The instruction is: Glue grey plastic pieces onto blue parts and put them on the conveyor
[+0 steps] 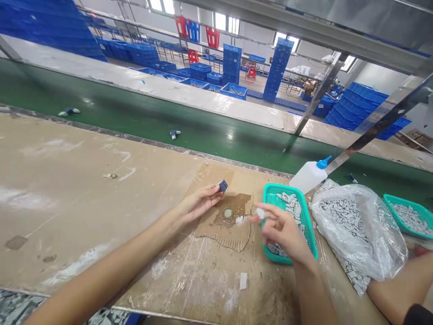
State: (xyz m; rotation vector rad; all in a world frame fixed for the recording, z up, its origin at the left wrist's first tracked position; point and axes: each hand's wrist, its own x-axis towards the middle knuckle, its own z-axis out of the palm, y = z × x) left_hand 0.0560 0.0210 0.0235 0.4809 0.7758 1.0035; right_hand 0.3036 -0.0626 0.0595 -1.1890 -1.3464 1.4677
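My left hand [206, 201] is closed on a small dark blue plastic part [223, 185], gripped at the fingertips above a cardboard sheet [209, 225]. On the sheet's damp brown patch lies a round, ridged metal cap [228, 213] with a pale inside. Over the near left side of a teal basket [314, 246] is my right hand [282, 230], its fingers curled, with a small white piece [260, 213] at the fingertips. White and grey plastic pieces [293, 207] fill part of that basket. A white spot [239, 220] shows on the cardboard beside my right fingers.
A white squeeze bottle [307, 177] with a blue cap leans behind the basket. Right of it sit a clear bag [358, 225] of pieces and a second teal basket [411, 216]. Another person's bare limb [399, 282] enters there. Beyond runs a green conveyor [135, 124] carrying dark parts.
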